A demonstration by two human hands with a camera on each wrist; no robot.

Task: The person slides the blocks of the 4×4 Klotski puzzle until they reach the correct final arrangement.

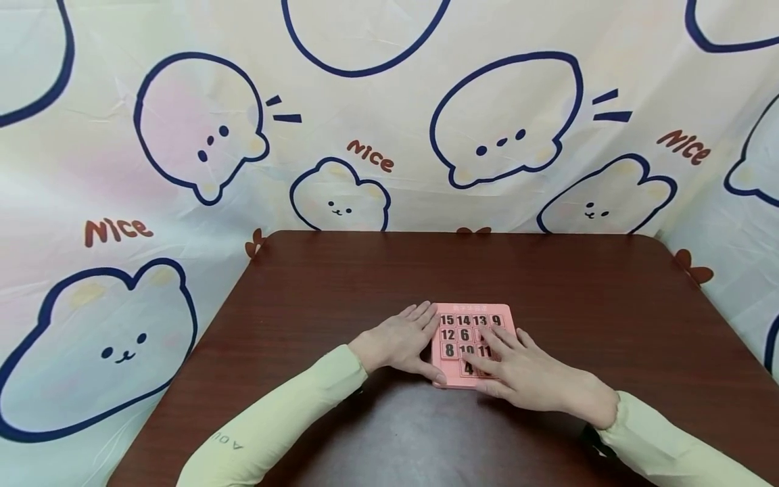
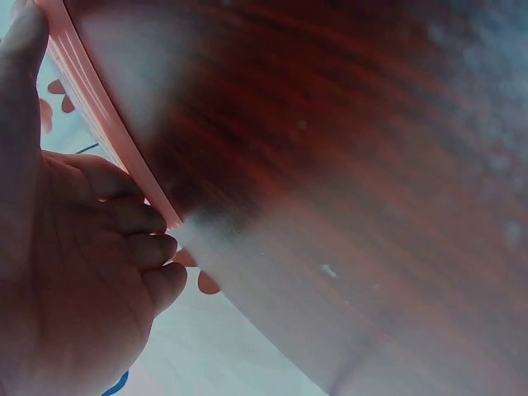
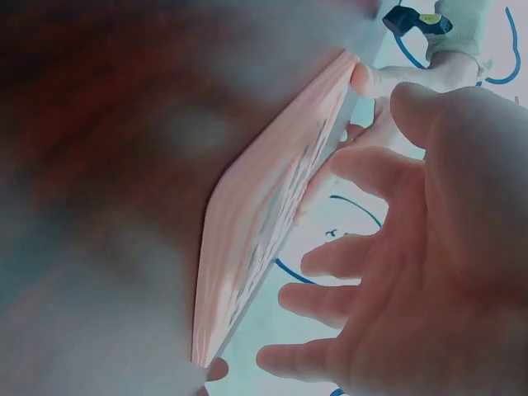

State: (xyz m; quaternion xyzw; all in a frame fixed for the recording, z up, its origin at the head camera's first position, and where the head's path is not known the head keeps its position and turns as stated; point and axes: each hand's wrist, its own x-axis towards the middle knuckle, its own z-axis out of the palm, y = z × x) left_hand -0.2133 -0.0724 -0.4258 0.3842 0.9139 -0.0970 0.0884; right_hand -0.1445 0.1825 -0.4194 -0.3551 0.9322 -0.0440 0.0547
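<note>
A pink number sliding puzzle (image 1: 464, 335) lies flat on the brown table. Its top row reads 15, 14, 13, 9, and a gap shows at the lower left, beside the 4. My left hand (image 1: 404, 341) rests along the puzzle's left edge, fingers straight near the far corner and thumb at the near corner. In the left wrist view, the fingertips of my left hand (image 2: 99, 247) meet the pink side. Over the lower right tiles, my right hand (image 1: 526, 372) hides several numbers. Its fingers are spread and nearly straight; the right wrist view shows the right hand (image 3: 396, 247) apart from the pink board (image 3: 256, 214).
The brown table (image 1: 341, 284) extends around the puzzle on all sides. Behind it and at both sides hangs a pale curtain (image 1: 414, 95) with blue-outlined bear drawings. Dark bands show at the sleeve cuffs, one being a black strap (image 3: 417, 20) on the left wrist.
</note>
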